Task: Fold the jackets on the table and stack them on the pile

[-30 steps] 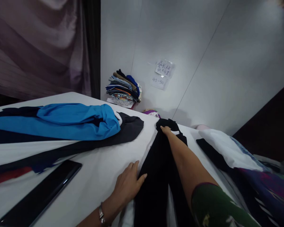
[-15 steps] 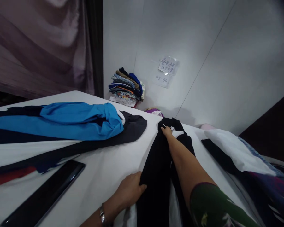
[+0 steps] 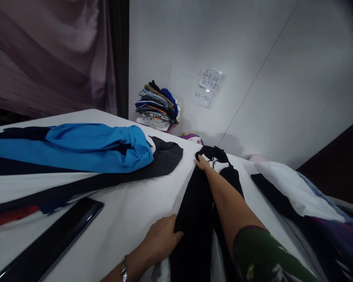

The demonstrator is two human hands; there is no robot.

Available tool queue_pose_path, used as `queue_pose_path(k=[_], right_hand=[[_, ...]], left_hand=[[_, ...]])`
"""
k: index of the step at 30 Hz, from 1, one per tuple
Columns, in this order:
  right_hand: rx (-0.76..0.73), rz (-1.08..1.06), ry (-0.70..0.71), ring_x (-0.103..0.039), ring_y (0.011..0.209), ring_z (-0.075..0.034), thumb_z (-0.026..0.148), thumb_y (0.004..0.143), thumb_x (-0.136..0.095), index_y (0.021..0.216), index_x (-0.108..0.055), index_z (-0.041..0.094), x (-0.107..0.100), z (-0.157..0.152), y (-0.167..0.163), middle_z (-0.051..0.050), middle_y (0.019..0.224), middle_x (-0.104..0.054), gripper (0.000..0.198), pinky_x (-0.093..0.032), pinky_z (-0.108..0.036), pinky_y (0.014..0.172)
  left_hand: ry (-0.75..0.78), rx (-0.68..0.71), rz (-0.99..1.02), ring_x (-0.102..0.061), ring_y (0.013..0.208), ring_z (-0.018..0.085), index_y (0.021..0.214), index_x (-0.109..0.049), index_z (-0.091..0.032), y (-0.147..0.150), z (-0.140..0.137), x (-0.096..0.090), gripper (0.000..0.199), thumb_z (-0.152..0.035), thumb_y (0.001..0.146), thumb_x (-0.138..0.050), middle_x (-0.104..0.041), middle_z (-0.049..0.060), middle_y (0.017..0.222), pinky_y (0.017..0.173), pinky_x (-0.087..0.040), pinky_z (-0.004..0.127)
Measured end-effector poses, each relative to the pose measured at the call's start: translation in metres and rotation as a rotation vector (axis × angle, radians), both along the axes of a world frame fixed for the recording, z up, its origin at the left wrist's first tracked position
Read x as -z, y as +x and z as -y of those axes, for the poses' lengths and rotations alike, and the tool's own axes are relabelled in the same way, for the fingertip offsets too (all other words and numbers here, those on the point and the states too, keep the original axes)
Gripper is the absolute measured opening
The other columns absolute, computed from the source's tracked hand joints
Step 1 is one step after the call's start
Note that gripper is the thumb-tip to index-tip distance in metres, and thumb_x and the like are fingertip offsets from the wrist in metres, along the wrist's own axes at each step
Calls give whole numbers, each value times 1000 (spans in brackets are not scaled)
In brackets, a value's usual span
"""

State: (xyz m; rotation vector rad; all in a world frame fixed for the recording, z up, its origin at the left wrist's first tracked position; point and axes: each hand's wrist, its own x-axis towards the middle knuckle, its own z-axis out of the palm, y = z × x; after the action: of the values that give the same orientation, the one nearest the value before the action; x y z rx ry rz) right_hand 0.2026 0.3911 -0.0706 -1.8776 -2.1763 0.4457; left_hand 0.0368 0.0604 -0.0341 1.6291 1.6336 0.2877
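A pair of black trousers [image 3: 194, 211] lies lengthwise in front of me on the white table. At its far end the waist shows a pale inside and what looks like a drawstring. My right hand [image 3: 202, 161] reaches to the left corner of the waist, its fingers closed on the cloth. Lower down, my left hand [image 3: 164, 237] grips the left edge of the trousers, with the thumb on top and the fingers partly hidden. The near end of the garment runs out of the picture.
Blue and dark garments [image 3: 106, 149] are spread on the left of the white table [image 3: 129, 203], near a long glossy black object [image 3: 53, 239]. More clothes [image 3: 291, 196] lie at the right. Beyond the far edge stands a folded stack [image 3: 157, 103], below handwritten sheets [image 3: 211, 80] on the wall.
My right hand has shifted slightly left along the waist, uncovering more of the pale inside. My left hand keeps its hold at nearly the same spot. The view has moved slightly.
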Motion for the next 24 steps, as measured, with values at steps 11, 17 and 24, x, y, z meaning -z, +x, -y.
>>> queue_pose_path(k=[11, 17, 24], right_hand=[[-18, -162, -79, -29, 139, -27, 50, 89, -48, 141, -41, 9, -21, 6, 10, -16, 148, -36, 67, -21, -35, 113], [-7, -379, -90, -50, 125, -27, 31, 82, -62, 126, -59, 14, -29, 64, 61, -10, 130, -58, 47, -34, -38, 108], [111, -678, -48, -60, 112, -20, 26, 86, -56, 132, -52, 14, -11, 158, 103, -8, 121, -64, 48, -48, -33, 96]], left_hand=[[79, 19, -103, -64, 92, 29, 94, -60, -18, 0, 2, 9, 24, -33, 78, -50, -69, 11, 96, 76, -46, 38], [92, 49, -66, -64, 91, 26, 94, -60, -19, -2, -2, 13, 24, -35, 79, -50, -69, 9, 99, 73, -47, 34], [106, 82, -93, -65, 91, 26, 93, -61, -19, -2, -7, 14, 24, -36, 78, -52, -70, 9, 100, 72, -46, 31]])
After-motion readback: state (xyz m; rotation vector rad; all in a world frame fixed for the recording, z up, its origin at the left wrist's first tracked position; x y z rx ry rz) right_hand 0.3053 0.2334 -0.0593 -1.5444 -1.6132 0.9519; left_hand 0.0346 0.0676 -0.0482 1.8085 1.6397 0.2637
